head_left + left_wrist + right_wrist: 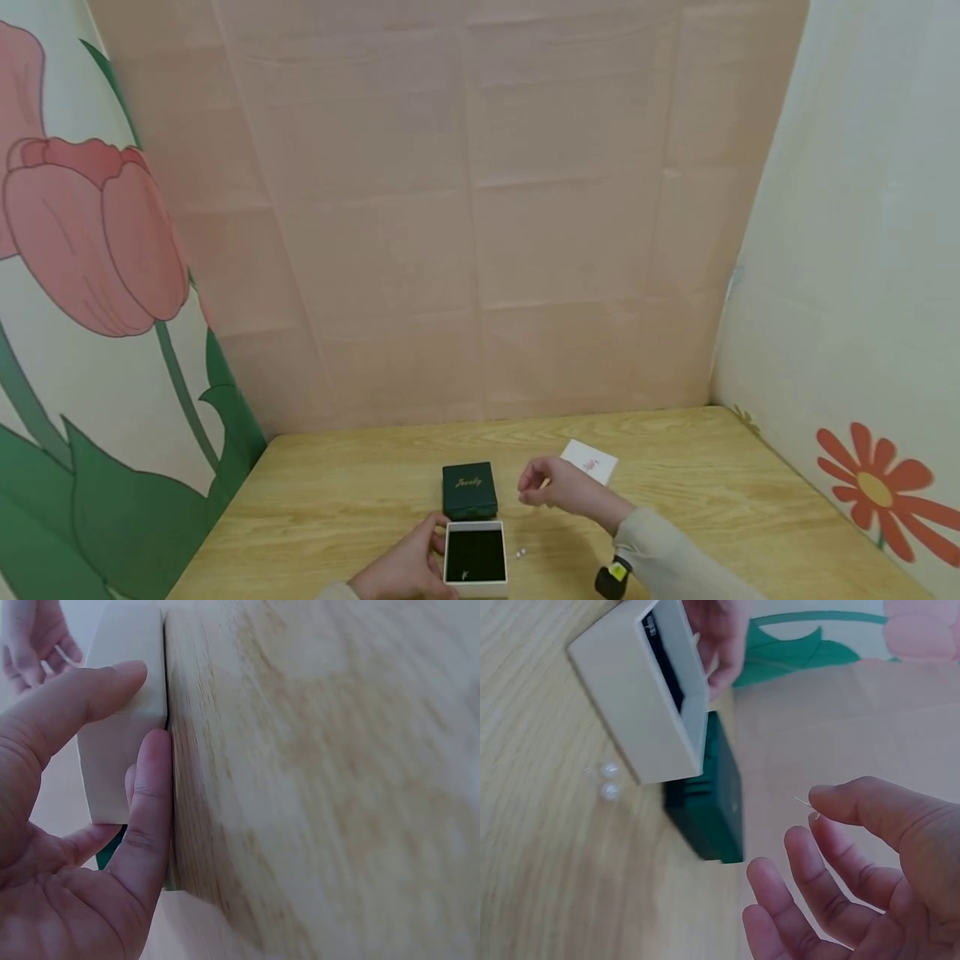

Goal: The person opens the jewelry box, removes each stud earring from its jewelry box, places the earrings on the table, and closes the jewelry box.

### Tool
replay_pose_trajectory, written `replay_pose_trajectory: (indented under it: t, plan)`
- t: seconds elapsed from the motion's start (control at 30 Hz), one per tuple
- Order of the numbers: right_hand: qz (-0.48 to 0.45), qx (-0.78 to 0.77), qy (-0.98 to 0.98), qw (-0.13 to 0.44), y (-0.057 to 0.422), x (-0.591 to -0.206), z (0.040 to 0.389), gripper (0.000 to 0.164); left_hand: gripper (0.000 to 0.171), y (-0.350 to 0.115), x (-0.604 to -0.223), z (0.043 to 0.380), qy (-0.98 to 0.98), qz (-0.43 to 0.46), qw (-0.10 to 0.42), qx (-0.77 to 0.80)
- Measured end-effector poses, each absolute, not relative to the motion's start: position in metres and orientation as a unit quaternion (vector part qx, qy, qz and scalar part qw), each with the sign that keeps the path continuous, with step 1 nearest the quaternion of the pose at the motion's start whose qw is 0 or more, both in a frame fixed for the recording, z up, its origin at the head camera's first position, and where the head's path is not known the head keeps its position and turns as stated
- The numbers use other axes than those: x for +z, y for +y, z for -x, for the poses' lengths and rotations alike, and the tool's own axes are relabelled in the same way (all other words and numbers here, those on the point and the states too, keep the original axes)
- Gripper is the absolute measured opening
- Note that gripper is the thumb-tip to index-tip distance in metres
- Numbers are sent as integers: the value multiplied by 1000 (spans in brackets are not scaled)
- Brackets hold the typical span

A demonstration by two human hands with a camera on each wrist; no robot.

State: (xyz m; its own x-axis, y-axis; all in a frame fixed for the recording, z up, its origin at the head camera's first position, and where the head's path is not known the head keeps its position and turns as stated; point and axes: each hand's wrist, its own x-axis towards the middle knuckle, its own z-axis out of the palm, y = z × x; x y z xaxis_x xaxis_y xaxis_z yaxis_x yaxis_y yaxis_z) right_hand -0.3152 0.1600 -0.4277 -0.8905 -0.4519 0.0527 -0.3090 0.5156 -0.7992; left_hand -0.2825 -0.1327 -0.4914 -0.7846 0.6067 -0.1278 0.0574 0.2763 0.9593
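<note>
My left hand (411, 563) grips the white jewelry box base (476, 590) at its left side and near corner, thumb along the near wall. The base has a black insert (480, 552), with a small shiny piece (465, 574) near its front edge. Above the table, to the right of the boxes, my right hand (558, 485) pinches a tiny earring (802, 802) between thumb and index finger; its thin metal pin sticks out past the fingertips. Two pearl-like studs (610, 781) lie on the table just right of the base.
Right behind the base stands the dark green box lid (469, 490) with gold lettering. A white card (588, 461) with a pink print lies behind my right forearm. The wooden table (337, 492) meets a pink-covered wall at the back.
</note>
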Motion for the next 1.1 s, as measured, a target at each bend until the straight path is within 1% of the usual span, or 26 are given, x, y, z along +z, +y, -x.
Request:
replay_pose_trajectory:
  t: [0.07, 0.2, 0.37, 0.47, 0.7, 1.1]
  plan:
    - [211, -435, 871, 87, 160, -434, 317, 9, 73, -133, -491, 283, 762, -215, 246, 559]
    - [205, -400, 890, 82, 160, -447, 318, 8, 74, -133, -491, 283, 764, -214, 248, 557]
    - [184, -365, 909, 83, 159, -453, 314, 8, 74, -133, -491, 284, 764, -217, 246, 555]
    - [182, -371, 906, 89, 158, -457, 314, 8, 73, -132, -492, 285, 767, -217, 243, 552]
    - [197, -408, 883, 125, 156, -469, 315, 7, 74, -132, -493, 285, 770, -220, 240, 548]
    - [207, -398, 885, 127, 157, -473, 313, 10, 74, -132, -494, 286, 770, -219, 241, 548]
